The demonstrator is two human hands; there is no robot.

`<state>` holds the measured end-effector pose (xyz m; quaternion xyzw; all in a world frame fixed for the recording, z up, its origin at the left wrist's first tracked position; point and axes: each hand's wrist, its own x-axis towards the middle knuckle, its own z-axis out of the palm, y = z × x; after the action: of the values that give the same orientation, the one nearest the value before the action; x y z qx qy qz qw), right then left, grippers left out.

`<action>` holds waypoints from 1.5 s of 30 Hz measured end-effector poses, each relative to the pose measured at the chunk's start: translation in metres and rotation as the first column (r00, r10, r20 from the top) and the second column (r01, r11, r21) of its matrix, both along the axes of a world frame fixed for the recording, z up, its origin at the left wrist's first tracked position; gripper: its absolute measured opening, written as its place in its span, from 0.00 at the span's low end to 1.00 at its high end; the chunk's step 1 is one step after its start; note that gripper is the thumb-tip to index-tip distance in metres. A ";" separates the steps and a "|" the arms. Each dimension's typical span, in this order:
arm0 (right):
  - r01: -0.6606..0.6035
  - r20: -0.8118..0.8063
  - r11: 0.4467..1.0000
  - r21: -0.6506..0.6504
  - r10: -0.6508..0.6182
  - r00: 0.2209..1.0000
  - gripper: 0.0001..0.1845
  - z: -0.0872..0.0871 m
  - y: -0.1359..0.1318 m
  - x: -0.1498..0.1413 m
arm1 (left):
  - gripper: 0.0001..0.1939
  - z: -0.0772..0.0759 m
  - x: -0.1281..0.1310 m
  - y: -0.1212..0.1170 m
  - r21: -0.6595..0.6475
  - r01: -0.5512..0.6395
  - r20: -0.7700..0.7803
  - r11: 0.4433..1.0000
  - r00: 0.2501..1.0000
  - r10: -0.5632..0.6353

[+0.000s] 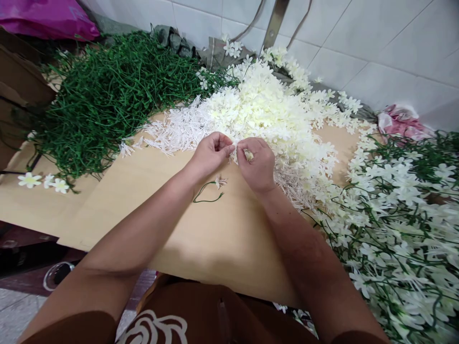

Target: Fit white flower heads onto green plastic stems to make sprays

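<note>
My left hand (211, 154) and my right hand (257, 165) meet fingertip to fingertip above the board's far part. Both are closed in a pinch on a small white flower part (234, 145); its exact shape is mostly hidden by the fingers. Just beyond them lies a heap of white artificial petals (268, 100). To its left spreads a pile of thin white stamens (182, 125). Below my hands, a single green stem (204, 200) rests bent on the board, with a white stamen tuft (220, 182) at one end.
A big pile of green stems (122, 91) covers the back left. Assembled white flowers (405, 229) crowd the right side. A few loose blossoms (29, 180) lie at the left on the cardboard surface (118, 200). White tiled wall (387, 52) stands behind; a pink bag (46, 19) sits in the corner.
</note>
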<state>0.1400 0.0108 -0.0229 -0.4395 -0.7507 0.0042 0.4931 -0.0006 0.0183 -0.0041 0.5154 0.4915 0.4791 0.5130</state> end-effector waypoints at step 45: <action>-0.099 -0.293 0.975 -0.197 0.038 0.955 0.04 0.010 -0.003 0.000 | 0.11 0.008 -0.010 0.003 0.043 0.092 0.033 0.995 0.995 -0.093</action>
<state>0.1398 0.0083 -0.0132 -0.4573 -0.6815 0.1642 0.5473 -0.0108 0.0212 0.0038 0.5398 0.4481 0.4739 0.5322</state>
